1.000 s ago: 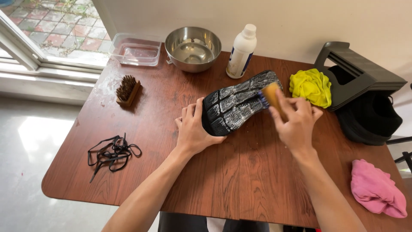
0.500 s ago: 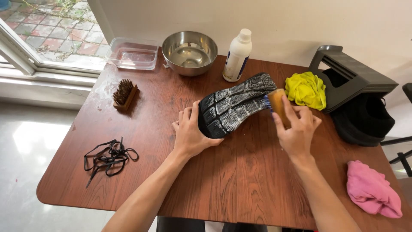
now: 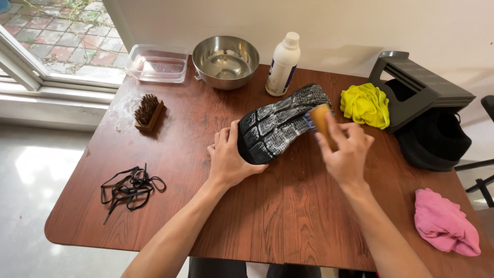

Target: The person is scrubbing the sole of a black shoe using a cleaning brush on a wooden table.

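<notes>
The left hand (image 3: 231, 159) reaches in from below with its forearm slanting up across the surface (image 3: 267, 226); its palm and thumb press the heel end of the shoe (image 3: 280, 123), a grip clasped on the shoe. The right hand (image 3: 346, 152) comes in from the lower right, fingers curled around a small orange-tan sponge (image 3: 320, 117), a grip closed on the sponge, which touches the shoe's edge near the toe end. The shoe lies sole up and tilted, at the middle of the surface, its black tread streaked with grey-white. Just right of the shoe lies a yellow cloth (image 3: 366, 104); behind the shoe stand a white bottle (image 3: 283, 64) and a steel bowl (image 3: 225, 62).
</notes>
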